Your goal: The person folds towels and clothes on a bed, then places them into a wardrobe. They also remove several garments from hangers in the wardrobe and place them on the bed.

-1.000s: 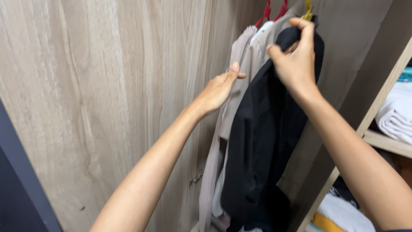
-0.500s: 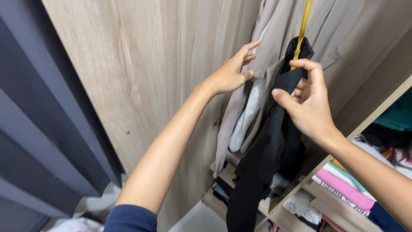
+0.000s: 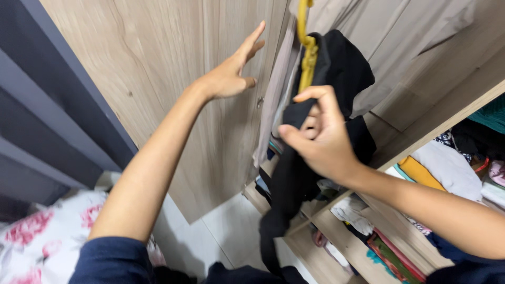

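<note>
A black garment [image 3: 336,68] draped on a yellow hanger [image 3: 306,50] is pinched at a fold by the right hand [image 3: 318,138], in front of the pale clothes [image 3: 368,31] hanging in the wardrobe. The left hand [image 3: 229,73] is held open and empty, fingers spread against the wooden wardrobe door [image 3: 158,79]. The garment is judged to be mid-handling on its hanger; a steady grip on the hanger itself would be called for next.

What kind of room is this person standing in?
Most likely a bedroom, at an open wooden wardrobe: a black garment hangs on a yellow hanger, with folded clothes on shelves and floral bedding nearby.
</note>
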